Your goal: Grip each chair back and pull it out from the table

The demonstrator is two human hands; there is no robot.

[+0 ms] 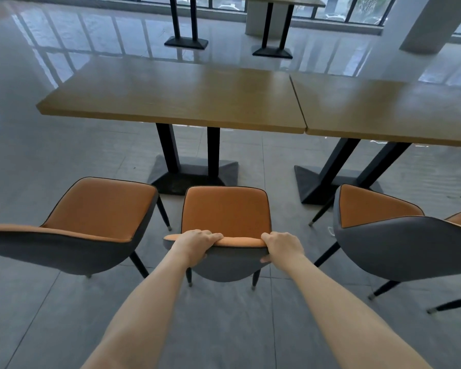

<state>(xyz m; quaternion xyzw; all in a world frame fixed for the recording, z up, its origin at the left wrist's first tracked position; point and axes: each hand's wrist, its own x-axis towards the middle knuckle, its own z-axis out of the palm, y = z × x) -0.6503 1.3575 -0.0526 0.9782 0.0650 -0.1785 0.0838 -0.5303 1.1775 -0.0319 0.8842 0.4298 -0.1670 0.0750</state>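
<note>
left hand [196, 242] clamped on top edge of middle chair [225, 213] backrest, fingers curled over the orange rim, thumb under on the grey shell. right hand [282, 246] gripping same edge at 3 o'clock of the left, fingers over, thumb tip showing below. middle chair at frame centre, seat facing 12 o'clock toward left table [171, 94], well short of its black base. left chair [91, 217] at 9 o'clock, right chair [383, 230] at 3 o'clock, both apart from middle chair. right table [383, 107] butted against left table. grey tiled floor [224, 328] beneath.
</note>
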